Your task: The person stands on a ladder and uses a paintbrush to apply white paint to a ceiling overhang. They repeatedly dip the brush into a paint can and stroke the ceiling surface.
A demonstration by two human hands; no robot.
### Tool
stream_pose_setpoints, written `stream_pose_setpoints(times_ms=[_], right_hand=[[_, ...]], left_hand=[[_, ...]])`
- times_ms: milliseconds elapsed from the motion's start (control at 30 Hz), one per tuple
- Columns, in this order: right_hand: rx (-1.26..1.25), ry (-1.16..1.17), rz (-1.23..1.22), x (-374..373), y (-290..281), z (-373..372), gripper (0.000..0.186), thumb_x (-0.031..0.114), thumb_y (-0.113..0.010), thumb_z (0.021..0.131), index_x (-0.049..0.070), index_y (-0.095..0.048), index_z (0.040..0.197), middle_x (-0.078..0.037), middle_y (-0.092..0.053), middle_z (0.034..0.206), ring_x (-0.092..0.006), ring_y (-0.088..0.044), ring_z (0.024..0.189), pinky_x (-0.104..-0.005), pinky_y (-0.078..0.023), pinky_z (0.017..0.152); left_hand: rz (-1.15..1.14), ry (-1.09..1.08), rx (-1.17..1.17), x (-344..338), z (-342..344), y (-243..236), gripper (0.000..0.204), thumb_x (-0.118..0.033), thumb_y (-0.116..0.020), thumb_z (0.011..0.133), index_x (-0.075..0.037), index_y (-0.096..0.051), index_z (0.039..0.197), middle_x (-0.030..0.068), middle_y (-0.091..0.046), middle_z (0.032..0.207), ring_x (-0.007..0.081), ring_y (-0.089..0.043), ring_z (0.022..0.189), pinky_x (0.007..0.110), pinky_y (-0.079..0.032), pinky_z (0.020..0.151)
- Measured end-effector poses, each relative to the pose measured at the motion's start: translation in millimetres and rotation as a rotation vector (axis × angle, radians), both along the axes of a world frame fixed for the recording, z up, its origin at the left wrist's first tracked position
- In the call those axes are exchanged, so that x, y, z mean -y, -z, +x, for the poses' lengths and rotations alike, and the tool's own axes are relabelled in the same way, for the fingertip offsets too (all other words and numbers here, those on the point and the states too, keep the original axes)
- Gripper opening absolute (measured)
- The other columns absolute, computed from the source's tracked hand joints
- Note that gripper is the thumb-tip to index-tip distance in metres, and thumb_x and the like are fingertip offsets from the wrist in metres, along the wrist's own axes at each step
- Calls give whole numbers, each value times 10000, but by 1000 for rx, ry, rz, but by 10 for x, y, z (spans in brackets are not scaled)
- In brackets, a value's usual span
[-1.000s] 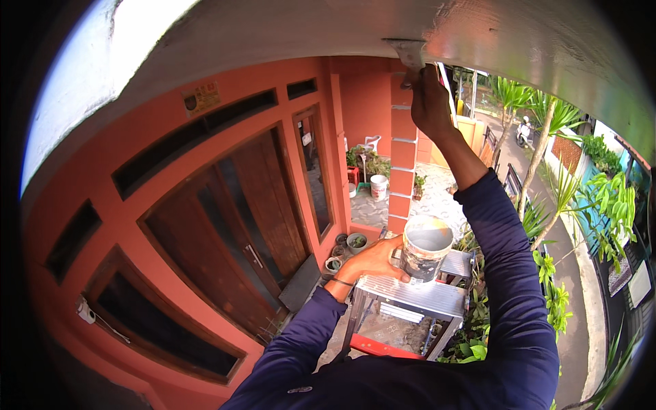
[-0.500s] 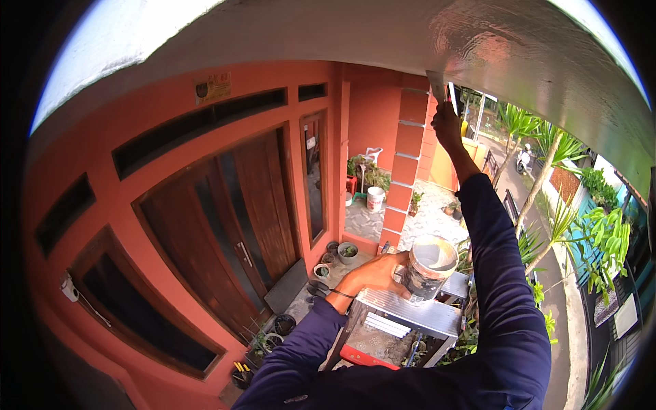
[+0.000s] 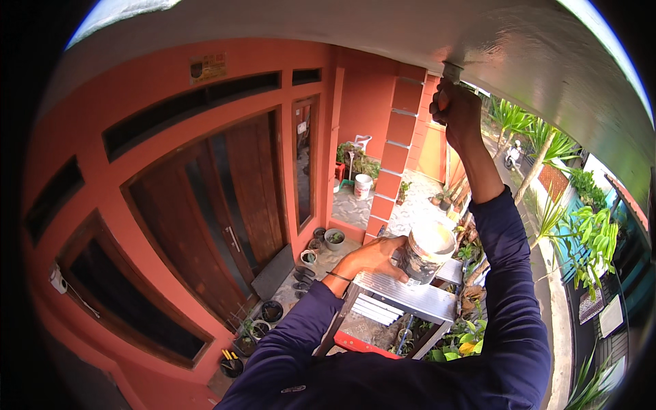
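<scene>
My right hand (image 3: 456,113) is raised overhead, closed around the handle of a flat paintbrush (image 3: 452,71). The brush's grey end meets the glossy underside of the grey overhang (image 3: 526,51); the fist hides most of the handle. Lower down, my left hand (image 3: 380,258) grips the side of a paint-smeared can (image 3: 425,258). Bright light washes out the pale contents at its mouth. The can rests on the metal top step of a stepladder (image 3: 383,285), and the left fingers lie along that step's edge.
An orange wall with dark wooden doors (image 3: 225,198) stands at the left. Potted plants (image 3: 272,311) line its foot, and a white bucket (image 3: 363,186) stands farther off. Leafy plants (image 3: 593,239) and a narrow lane (image 3: 544,301) run along the right.
My right hand has turned, and the brush now shows shorter against the overhang. The view has shifted slightly. My left hand stays on the can.
</scene>
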State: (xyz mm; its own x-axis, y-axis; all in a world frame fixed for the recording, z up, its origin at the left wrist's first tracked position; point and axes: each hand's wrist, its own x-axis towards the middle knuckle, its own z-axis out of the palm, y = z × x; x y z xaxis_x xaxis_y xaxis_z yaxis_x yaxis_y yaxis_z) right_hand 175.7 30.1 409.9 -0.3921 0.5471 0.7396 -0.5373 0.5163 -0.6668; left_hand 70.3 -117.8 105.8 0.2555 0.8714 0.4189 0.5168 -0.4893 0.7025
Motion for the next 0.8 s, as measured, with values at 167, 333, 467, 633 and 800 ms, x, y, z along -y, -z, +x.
stream_pose_setpoints(times_ms=[167, 333, 467, 633, 800], right_hand=[[84, 73, 146, 551, 286, 346, 305, 199, -633, 1088, 11, -581, 853, -101, -620, 667, -189, -624, 544, -320, -474, 530], [174, 241, 397, 532, 586, 512, 252, 212, -581, 1137, -22, -594, 1043, -109, -693, 793, -184, -692, 633, -334, -541, 603], [-78, 532, 686, -148, 441, 246, 201, 199, -595, 1137, 2, -623, 1116, -131, -734, 878, -288, -762, 739, -383, -562, 676], [7, 855, 697, -1199, 61, -59, 145, 199, -582, 1119, 62, -629, 1108, -198, -737, 1000, -446, -728, 946, -494, -556, 770], [68, 806, 633, -1921, 136, -301, 185, 208, -517, 1138, 71, -632, 1094, -171, -746, 1028, -412, -735, 1020, -478, -556, 850]], left_hand=[[-39, -32, -57, 21, 14, -51, 1043, -419, -1007, 649, 51, -552, 1461, 276, -713, 1335, 404, -677, 1285, 473, -529, 1087], [-66, -14, -57, 11, 5, -50, 1098, -374, -1012, 653, 9, -498, 1544, 253, -686, 1431, 387, -642, 1366, 469, -504, 1143], [-60, -16, -55, -1, 3, -40, 1068, -388, -1013, 659, 33, -518, 1506, 262, -694, 1399, 389, -654, 1338, 469, -513, 1125], [41, -1, 2, 22, 17, -25, 1005, -421, -1011, 670, 83, -572, 1421, 289, -712, 1339, 395, -681, 1293, 463, -529, 1098], [-60, -31, -6, 19, -1, -11, 1017, -308, -1025, 667, 25, -550, 1503, 221, -712, 1405, 332, -660, 1342, 429, -495, 1137]])
